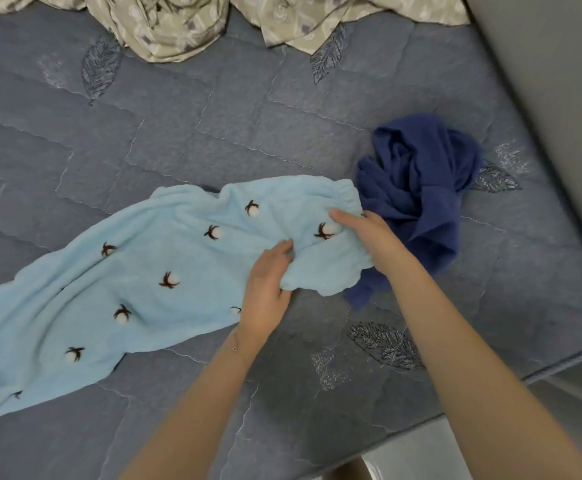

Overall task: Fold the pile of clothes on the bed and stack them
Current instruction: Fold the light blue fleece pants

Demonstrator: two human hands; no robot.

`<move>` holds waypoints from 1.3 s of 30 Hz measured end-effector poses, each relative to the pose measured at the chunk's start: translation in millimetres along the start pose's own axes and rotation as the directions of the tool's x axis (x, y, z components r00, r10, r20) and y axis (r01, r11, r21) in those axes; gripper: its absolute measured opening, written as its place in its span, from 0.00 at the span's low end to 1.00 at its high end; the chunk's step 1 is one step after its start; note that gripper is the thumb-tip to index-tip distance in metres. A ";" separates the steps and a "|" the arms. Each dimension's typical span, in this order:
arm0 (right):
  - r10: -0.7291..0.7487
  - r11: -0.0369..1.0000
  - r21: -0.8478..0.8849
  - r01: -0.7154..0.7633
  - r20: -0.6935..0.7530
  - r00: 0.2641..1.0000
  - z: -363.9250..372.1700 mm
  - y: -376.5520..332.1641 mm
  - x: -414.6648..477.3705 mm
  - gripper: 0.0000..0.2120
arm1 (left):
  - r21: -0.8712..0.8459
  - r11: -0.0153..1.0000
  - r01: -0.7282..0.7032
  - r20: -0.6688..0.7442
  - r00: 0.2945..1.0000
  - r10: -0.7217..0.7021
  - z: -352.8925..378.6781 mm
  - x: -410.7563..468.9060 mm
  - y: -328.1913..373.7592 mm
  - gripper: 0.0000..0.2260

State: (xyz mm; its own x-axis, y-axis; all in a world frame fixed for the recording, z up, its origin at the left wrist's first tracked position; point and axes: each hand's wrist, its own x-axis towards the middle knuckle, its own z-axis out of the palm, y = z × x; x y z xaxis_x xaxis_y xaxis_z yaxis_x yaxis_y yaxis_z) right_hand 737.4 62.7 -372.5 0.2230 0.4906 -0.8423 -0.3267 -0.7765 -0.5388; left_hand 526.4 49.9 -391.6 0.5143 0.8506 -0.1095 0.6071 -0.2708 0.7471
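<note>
Left hand [268,289] and right hand [369,237] grip pale-blue, pompom-dotted garment [137,261].

We see the light blue fleece garment [109,289], dotted with white-and-brown cotton bolls, only in part. Its far end runs off the left edge, so we cannot tell what kind of garment it is. The right hand [365,233] grips its elastic hem with the thumb on top, and its other fingers are hidden under the cloth. The left hand [267,289] has its fingertips sunk into a fold. The crumpled dark blue knit garment [421,174] lies partly under that hem and behind the right hand, and we cannot read its shape. The beige patterned sheet [178,26] is cut by the top edge. The quilted blue-grey bed [213,116] is cut by the left, top and bottom edges. The left arm [196,393] and right arm [473,358] run off the bottom edge, where we cannot identify a skin-toned blur [348,471].
</note>
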 end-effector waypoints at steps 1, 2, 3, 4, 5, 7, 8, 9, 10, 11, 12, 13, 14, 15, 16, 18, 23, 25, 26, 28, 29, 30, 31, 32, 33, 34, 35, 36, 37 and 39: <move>0.004 0.999 0.035 -0.005 0.040 0.999 -2.3 0.6 -1.6 0.17 | 0.037 0.999 -0.024 0.042 0.999 0.022 -0.6 -1.2 -1.1 0.14; -0.019 0.998 0.063 0.014 0.087 0.996 -4.5 2.1 -3.5 0.16 | 0.078 0.996 -0.045 0.090 0.995 0.038 -1.0 -2.3 -2.1 0.13; -0.061 0.995 0.083 0.050 0.131 0.989 -5.6 4.0 -5.5 0.15 | 0.109 0.993 -0.046 0.140 0.990 0.031 -1.6 -3.5 -2.8 0.12; -0.112 0.992 0.080 0.100 0.153 0.982 -5.6 6.2 -7.7 0.13 | 0.120 0.993 -0.020 0.194 0.981 -0.003 -2.6 -4.6 -3.1 0.14; -0.164 0.986 0.032 0.162 0.141 0.976 -5.2 7.6 -10.4 0.11 | 0.126 0.992 0.017 0.255 0.966 -0.049 -3.9 -5.6 -2.8 0.17; -0.288 0.944 -0.166 0.285 0.005 0.957 -4.5 5.8 -14.2 0.09 | 0.097 0.989 0.107 0.393 0.909 -0.137 -8.9 -6.7 0.7 0.31; -0.359 0.906 -0.272 0.324 -0.087 0.929 -5.0 4.1 -15.0 0.09 | 0.032 0.984 0.173 0.423 0.890 -0.170 -12.1 -6.2 5.9 0.36; -0.430 0.867 -0.351 0.354 -0.169 0.887 -5.8 1.8 -16.9 0.09 | -0.072 0.967 0.246 0.405 0.893 -0.197 -16.2 -4.2 13.2 0.37; -0.492 0.836 -0.397 0.379 -0.236 0.838 -7.1 -2.1 -19.7 0.10 | -0.172 0.937 0.302 0.346 0.910 -0.230 -19.9 0.0 20.3 0.35; -0.532 0.821 -0.411 0.397 -0.297 0.793 -9.6 -6.5 -22.4 0.10 | -0.222 0.917 0.331 0.263 0.926 -0.270 -23.2 5.6 27.1 0.31; -0.553 0.818 -0.401 0.413 -0.352 0.755 -13.3 -11.4 -25.3 0.11 | -0.195 0.920 0.340 0.175 0.935 -0.308 -26.2 12.4 33.6 0.26; -0.564 0.818 -0.386 0.426 -0.396 0.725 -17.5 -15.4 -26.9 0.10 | -0.122 0.931 0.344 0.098 0.938 -0.333 -27.9 18.7 38.1 0.22; -0.573 0.815 -0.380 0.437 -0.425 0.700 -21.3 -19.9 -29.6 0.10 | -0.035 0.940 0.340 0.043 0.940 -0.339 -29.4 25.0 42.3 0.21; -0.583 0.810 -0.383 0.445 -0.439 0.683 -24.3 -23.0 -33.2 0.09 | 0.036 0.943 0.332 0.013 0.943 -0.332 -29.7 29.7 46.3 0.20; -0.593 0.803 -0.385 0.454 -0.444 0.672 -26.0 -24.8 -36.3 0.09 | 0.080 0.947 0.312 -0.005 0.950 -0.312 -29.4 33.4 49.6 0.21; -0.617 0.787 -0.383 0.485 -0.451 0.645 -26.4 -25.4 -41.9 0.07 | 0.145 0.963 0.229 -0.031 0.974 -0.226 -25.6 37.1 54.1 0.23; -0.601 0.798 -0.358 0.484 -0.526 0.602 -32.7 -18.7 -41.6 0.06 | 0.252 0.939 0.232 0.051 0.966 -0.253 -11.8 30.9 41.6 0.36; -0.560 0.823 -0.392 0.410 -0.446 0.698 -26.9 -15.1 -38.1 0.06 | 0.244 0.901 0.359 0.216 0.885 -0.412 -12.7 31.1 27.7 0.42; -0.546 0.826 -0.401 0.396 -0.392 0.740 -19.7 -13.9 -37.2 0.07 | 0.234 0.889 0.394 0.307 0.838 -0.452 -15.3 32.0 21.7 0.43; -0.547 0.820 -0.376 0.433 -0.289 0.785 2.7 -15.5 -37.4 0.10 | 0.097 0.900 0.424 0.374 0.823 -0.428 -23.5 33.7 12.8 0.42; -0.550 0.817 -0.358 0.452 -0.250 0.797 16.5 -17.6 -38.7 0.12 | -0.042 0.896 0.442 0.345 0.848 -0.402 -29.7 33.6 10.6 0.39; -0.550 0.817 -0.342 0.464 -0.222 0.805 30.7 -19.8 -40.5 0.15 | -0.203 0.863 0.463 0.297 0.869 -0.396 -37.8 33.0 10.1 0.36; -0.549 0.818 -0.329 0.473 -0.200 0.812 45.0 -22.0 -42.5 0.16 | -0.351 0.804 0.480 0.253 0.875 -0.412 -46.8 32.1 9.3 0.32; -0.553 0.815 -0.324 0.481 -0.182 0.813 59.0 -22.8 -45.1 0.16 | -0.468 0.733 0.494 0.225 0.868 -0.442 -56.5 29.6 8.0 0.27; -0.562 0.807 -0.327 0.493 -0.168 0.810 72.6 -23.0 -47.9 0.14 | -0.545 0.667 0.508 0.210 0.853 -0.478 -66.6 26.7 6.1 0.23; -0.574 0.796 -0.334 0.505 -0.153 0.804 86.6 -22.9 -51.0 0.14 | -0.595 0.615 0.517 0.199 0.836 -0.511 -76.9 23.7 2.8 0.20; -0.583 0.787 -0.340 0.515 -0.138 0.800 101.5 -22.7 -54.9 0.15 | -0.634 0.571 0.522 0.196 0.822 -0.534 -87.5 20.4 -2.1 0.18; -0.591 0.778 -0.344 0.525 -0.121 0.797 116.7 -21.6 -59.2 0.17 | -0.679 0.519 0.519 0.203 0.812 -0.547 -98.5 17.9 -7.1 0.16; -0.600 0.768 -0.349 0.536 -0.103 0.793 132.4 -19.2 -63.7 0.19 | -0.731 0.459 0.504 0.216 0.810 -0.545 -110.2 15.1 -11.9 0.15; -0.606 0.750 -0.371 0.548 -0.053 0.794 167.6 -9.7 -73.3 0.22 | -0.809 0.370 0.457 0.220 0.819 -0.530 -135.1 6.5 -22.4 0.13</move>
State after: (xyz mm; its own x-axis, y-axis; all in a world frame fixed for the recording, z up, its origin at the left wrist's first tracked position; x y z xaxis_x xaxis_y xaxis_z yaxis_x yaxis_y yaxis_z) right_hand 570.3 100.6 -307.7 0.4239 0.8388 -0.3416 0.2178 -0.4605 -0.8605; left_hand 434.3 122.4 -320.4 0.2331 0.7411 -0.6296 -0.0303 0.6527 0.7570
